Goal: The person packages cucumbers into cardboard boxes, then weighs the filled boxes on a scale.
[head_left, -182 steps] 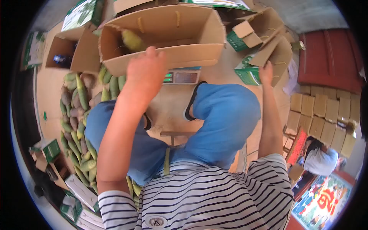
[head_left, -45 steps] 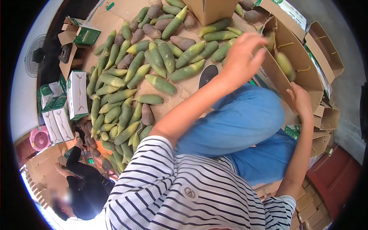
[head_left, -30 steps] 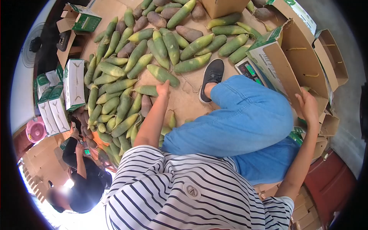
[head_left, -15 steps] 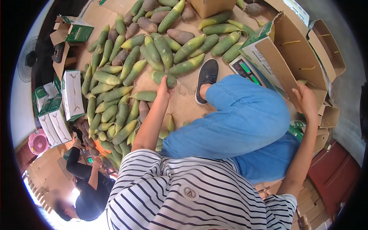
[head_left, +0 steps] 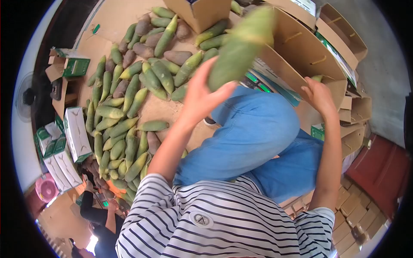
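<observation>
Bamboo shoot [head_left: 242,46], gripped in left hand [head_left: 202,95] fingers, rises at upper centre toward the carton [head_left: 297,47]; right hand [head_left: 319,95] steadies its wall; next, lower it inside.

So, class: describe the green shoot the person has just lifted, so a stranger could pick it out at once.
Start at the big open cardboard box at upper right, by the blue-jeaned knee. Just left of it, the left hand holds up one long green shoot. Unlike the shoots on the floor, it is in the air and blurred.
</observation>
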A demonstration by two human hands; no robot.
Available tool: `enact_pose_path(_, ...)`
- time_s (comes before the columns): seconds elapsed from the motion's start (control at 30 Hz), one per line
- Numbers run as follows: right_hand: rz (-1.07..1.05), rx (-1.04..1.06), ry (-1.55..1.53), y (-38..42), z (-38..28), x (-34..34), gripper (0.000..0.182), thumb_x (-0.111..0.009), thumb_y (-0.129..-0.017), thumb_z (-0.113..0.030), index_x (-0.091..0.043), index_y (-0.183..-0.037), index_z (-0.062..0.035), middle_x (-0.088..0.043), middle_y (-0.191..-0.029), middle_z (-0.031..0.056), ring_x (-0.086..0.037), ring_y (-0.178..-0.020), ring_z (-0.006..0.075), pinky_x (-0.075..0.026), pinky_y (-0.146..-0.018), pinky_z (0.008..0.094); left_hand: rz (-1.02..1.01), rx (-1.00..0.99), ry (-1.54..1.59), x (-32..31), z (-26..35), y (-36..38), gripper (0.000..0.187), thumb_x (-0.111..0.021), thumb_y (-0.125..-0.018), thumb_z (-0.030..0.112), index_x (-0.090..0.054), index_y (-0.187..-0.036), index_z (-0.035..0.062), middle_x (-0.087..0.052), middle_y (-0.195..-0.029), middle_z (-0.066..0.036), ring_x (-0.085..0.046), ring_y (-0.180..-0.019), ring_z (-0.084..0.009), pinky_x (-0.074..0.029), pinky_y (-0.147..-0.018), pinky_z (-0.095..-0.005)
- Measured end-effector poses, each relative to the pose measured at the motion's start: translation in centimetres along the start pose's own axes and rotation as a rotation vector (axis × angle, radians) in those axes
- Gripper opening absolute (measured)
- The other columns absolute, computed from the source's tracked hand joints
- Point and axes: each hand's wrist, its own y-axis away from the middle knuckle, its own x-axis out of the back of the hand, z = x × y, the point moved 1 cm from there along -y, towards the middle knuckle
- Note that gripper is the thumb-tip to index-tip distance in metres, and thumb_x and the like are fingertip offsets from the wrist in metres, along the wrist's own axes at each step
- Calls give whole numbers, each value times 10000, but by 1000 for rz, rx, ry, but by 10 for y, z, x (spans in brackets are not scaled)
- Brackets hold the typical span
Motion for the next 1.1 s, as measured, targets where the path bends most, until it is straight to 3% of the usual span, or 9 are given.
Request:
enact_pose_path(0.1, 69, 64, -14, 0, 15, -13, 310, -584, -851, -189, -557, -1098, -2, -615, -977, 222, -585, -916, 386, -464, -756, 458, -22, -399, -249, -36, 22, -46, 577, -735, -725, 236, -513, -1196, -12, -598, -1090, -138, -586, -995, -206, -462, -871, -324)
enact_pose_path(0.17, 66, 57, -19, 2, 16, -16, 340, -585, -850, -187, -557, -1125, 11, -614, -985, 233, -589, -914, 389, -465, -758, 456, -183, -310, -50, -63, 31, -69, 553, -724, -728, 274, -526, -1157, -13, -603, -1038, -155, -592, -964, -232, -466, -834, -338)
enact_pose_path(0.3, -58, -39, -5, 0, -4, 0, 317, -572, -857, -182, -558, -1122, -8, -616, -938, 239, -588, -900, 395, -459, -745, 464, 21, -445, -259, -81, 14, -75, 523, -696, -768, 308, -527, -1150, -6, -550, -1100, -169, -567, -979, -265, -463, -839, -366)
enact_pose_path(0.43, -44, -47, -38, -2, 7, -7, 324, -575, -860, -193, -566, -1131, -17, -618, -958, 233, -589, -904, 392, -460, -750, 459, 153, -227, -488, -4, -82, -67, 399, -667, -801, 249, -575, -1099, 0, -575, -1066, -176, -556, -1028, -288, -457, -879, -380)
enact_pose_path(0.47, -10, -22, -51, -3, 15, -10, 327, -577, -860, -198, -567, -1133, -17, -619, -965, 230, -590, -906, 390, -462, -753, 457, 176, -163, -555, 19, -94, -58, 397, -654, -773, 219, -566, -1078, -20, -559, -1083, -206, -536, -1029, -353, -426, -910, -409)
enact_pose_path(0.63, -52, -24, 8, 0, 5, -7, 333, -586, -863, -202, -570, -1132, -7, -615, -1029, 219, -585, -944, 384, -464, -794, 442, 331, 95, -1031, 136, -209, -53, 453, -687, -724, 205, -543, -1106, 8, -527, -1156, -190, -510, -1061, -359, -423, -925, -422)
enact_pose_path(0.73, -46, -48, -22, -3, 6, -5, 328, -584, -865, -197, -568, -1126, 1, -608, -1045, 222, -578, -962, 385, -458, -803, 442, 340, 323, -1182, 178, -228, -60, 568, -679, -732, 212, -470, -1234, 45, -444, -1303, -206, -437, -1204, -347, -414, -961, -429)
enact_pose_path(0.93, -77, -81, -4, -7, -1, 2, 336, -587, -862, -196, -561, -1126, 10, -608, -1037, 226, -572, -960, 395, -454, -800, 442, 212, 469, -1171, 221, -267, -79, 755, -705, -719, 264, -353, -1368, 110, -359, -1387, -195, -398, -1262, -334, -397, -993, -406)
enact_pose_path(1.1, -25, -21, -27, -7, 6, -6, 344, -585, -861, -193, -557, -1128, 21, -605, -1033, 232, -570, -946, 400, -450, -793, 445, 187, 396, -1081, 220, -256, -77, 647, -728, -706, 295, -430, -1233, 67, -476, -1181, -203, -513, -1088, -356, -454, -877, -427)
